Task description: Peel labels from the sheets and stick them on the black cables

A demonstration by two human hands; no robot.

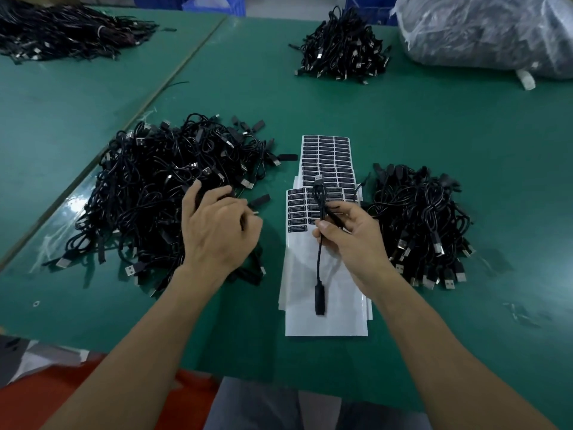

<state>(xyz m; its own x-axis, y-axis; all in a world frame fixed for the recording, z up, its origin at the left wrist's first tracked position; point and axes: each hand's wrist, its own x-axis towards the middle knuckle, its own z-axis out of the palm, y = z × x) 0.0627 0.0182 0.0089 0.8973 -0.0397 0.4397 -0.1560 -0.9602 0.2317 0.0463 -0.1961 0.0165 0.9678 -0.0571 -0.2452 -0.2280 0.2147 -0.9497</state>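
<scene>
Head view: over the label sheets, our right hand pinches one black cable, its plug end dangling above them, likely so labels stay within reach. Left of the sheets our left hand curls into the large cable pile; we cannot tell if it grips one.

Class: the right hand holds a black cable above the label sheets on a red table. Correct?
No: the head view shows a green table, not red. The right hand does hold a black cable above the label sheets.
</scene>
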